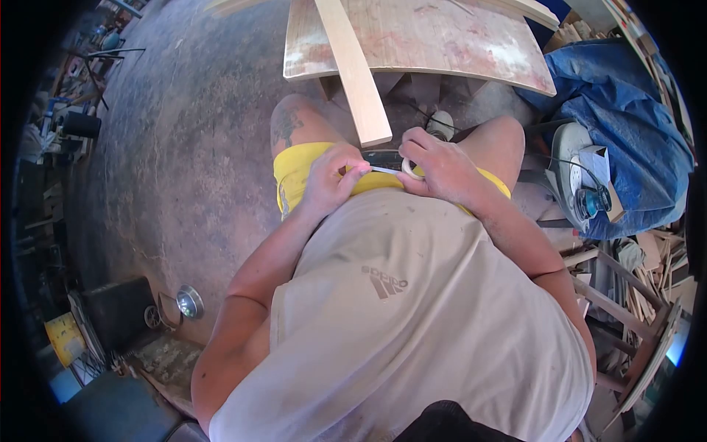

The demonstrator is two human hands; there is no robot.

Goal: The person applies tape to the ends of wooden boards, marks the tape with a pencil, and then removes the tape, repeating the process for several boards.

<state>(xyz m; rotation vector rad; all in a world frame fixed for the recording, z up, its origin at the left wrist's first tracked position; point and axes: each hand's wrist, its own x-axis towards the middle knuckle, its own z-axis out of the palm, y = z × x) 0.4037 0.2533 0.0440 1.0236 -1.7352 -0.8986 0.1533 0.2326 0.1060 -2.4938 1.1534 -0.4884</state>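
Note:
Above my lap, my right hand (440,168) is closed round a small roll of pale tape (411,169). A short whitish strip (384,170) stretches from the roll toward my left hand (333,177). The fingertips of my left hand are pinched together on the strip's free end. Just above both hands, a long light wooden board (353,74) lies across the table edge, its near end sticking out toward me.
A stained wooden tabletop (442,37) stands in front. At the right are a blue tarp (626,110), an electric tool (589,200) and a wooden frame with scraps (633,324). A round metal lamp (189,301) is at the lower left.

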